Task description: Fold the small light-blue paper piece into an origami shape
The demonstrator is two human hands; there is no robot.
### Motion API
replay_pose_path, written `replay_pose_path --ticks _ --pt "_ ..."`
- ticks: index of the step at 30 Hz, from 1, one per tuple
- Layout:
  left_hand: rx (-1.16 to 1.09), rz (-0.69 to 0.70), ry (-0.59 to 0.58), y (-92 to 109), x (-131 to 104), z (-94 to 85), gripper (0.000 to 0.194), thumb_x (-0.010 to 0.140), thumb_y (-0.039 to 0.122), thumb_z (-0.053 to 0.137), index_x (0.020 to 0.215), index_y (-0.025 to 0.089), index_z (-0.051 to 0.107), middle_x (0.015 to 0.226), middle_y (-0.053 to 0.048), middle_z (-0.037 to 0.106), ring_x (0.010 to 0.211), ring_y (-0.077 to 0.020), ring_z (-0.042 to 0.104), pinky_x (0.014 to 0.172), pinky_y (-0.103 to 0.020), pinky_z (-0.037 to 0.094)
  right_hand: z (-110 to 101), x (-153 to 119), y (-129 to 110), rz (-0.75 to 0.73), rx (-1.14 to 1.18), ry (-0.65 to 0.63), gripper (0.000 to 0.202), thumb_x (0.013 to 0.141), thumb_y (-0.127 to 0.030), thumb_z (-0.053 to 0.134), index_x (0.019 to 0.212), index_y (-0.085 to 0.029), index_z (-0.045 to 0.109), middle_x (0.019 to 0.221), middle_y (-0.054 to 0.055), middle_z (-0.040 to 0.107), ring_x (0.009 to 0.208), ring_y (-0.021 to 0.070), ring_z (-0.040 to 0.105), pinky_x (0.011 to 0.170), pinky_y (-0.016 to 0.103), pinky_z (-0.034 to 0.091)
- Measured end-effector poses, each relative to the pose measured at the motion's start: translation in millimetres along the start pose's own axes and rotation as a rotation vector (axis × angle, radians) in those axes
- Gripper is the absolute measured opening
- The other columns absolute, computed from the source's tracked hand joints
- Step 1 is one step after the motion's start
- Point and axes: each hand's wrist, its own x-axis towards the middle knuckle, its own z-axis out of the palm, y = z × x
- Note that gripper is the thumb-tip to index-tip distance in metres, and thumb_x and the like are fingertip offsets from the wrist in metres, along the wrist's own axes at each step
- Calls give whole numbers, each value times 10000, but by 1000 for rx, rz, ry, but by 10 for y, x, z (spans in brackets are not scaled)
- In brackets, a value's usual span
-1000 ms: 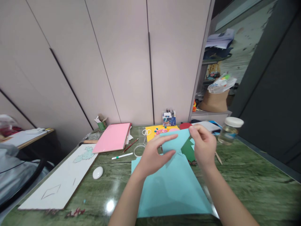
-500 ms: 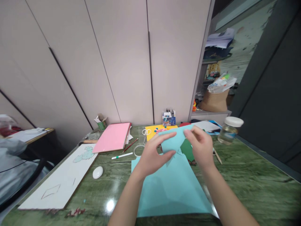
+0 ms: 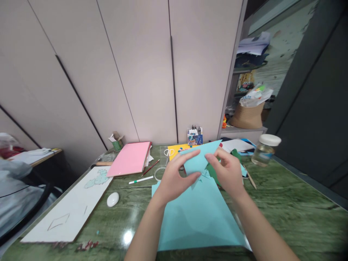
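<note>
My left hand grips the left side of a small light blue paper piece, its thumb below and fingers along the upper edge. On the paper's right side, my right hand pinches with thumb and forefinger. The piece is held up at a tilt, one pointed corner rising at its upper right. Beneath both hands lies a larger light blue paper sheet, with small pointed blue scraps near its far end. Green paper shows behind my right fingers, partly hidden.
White scissors lie by yellow paper. A pink folder, a marker, a white oval object and a drawing board are to the left. A lidded jar stands right. Another person's sleeve shows at far left.
My right hand has shifted slightly left and down along the small blue paper, uncovering its pointed upper right corner. The paper has tilted a little. My left hand stays nearly in place.
</note>
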Motion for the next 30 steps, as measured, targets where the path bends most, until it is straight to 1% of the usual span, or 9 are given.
replay_pose_path --ticks 5,8,10,12,15,17,20,24,30 --pt "26 -10 4 15 12 3 565 729 206 668 1253 320 489 1192 -46 564 1021 -220 541 781 -317 492 52 -6 13 40 -47 -26 342 888 -344 422 588 -202 340 584 -34 362 590 131 363 589 271 294" --pt "65 -37 30 10 11 2 573 728 225 669 1260 323 480 1151 -45 570 839 -174 556 667 -278 490 62 -6 11 57 -31 -142 345 883 -357 426 589 -202 333 608 -26 388 617 135 386 602 268 309" --pt "84 -56 39 5 10 1 581 727 230 669 1263 332 472 1126 -37 572 718 -136 524 613 -261 480 65 -8 14 76 -33 -205 342 866 -371 456 592 -202 341 621 -22 409 627 137 396 600 265 315" --pt "95 -68 34 4 9 1 597 723 233 672 1271 340 459 1115 -30 569 656 -114 486 598 -255 477 70 -11 24 95 -57 -209 339 861 -386 459 596 -201 356 616 -22 407 621 138 391 594 265 315" --pt "102 -74 33 7 8 2 620 720 231 674 1282 349 440 1102 -26 560 631 -101 462 601 -251 481 74 -10 41 112 -56 -207 335 871 -389 432 602 -200 371 625 -18 416 629 140 402 597 263 319" --pt "105 -79 38 5 6 1 641 719 230 675 1293 360 421 1097 -25 551 616 -93 454 601 -250 485 72 -2 46 121 -38 -260 335 866 -384 443 596 -198 374 622 -20 423 632 138 413 588 257 317" --pt "101 -82 30 -10 1 1 684 711 234 682 1314 365 386 1133 -36 528 599 -84 449 603 -258 491 71 11 46 123 -76 -327 367 843 -390 485 561 -197 351 569 -33 380 600 132 387 561 252 295" --pt "81 -91 25 -30 -4 6 714 711 241 682 1332 364 353 1179 -49 503 599 -86 450 607 -269 494 78 12 30 126 -107 -329 378 861 -389 443 549 -193 362 547 -40 355 552 120 352 532 254 278" --pt "72 -119 45 -19 7 -15 728 700 228 684 1337 344 352 1140 -53 498 597 -79 437 581 -243 474 76 10 1 130 -59 -401 342 832 -376 500 568 -191 387 582 -34 428 570 120 392 532 247 299"
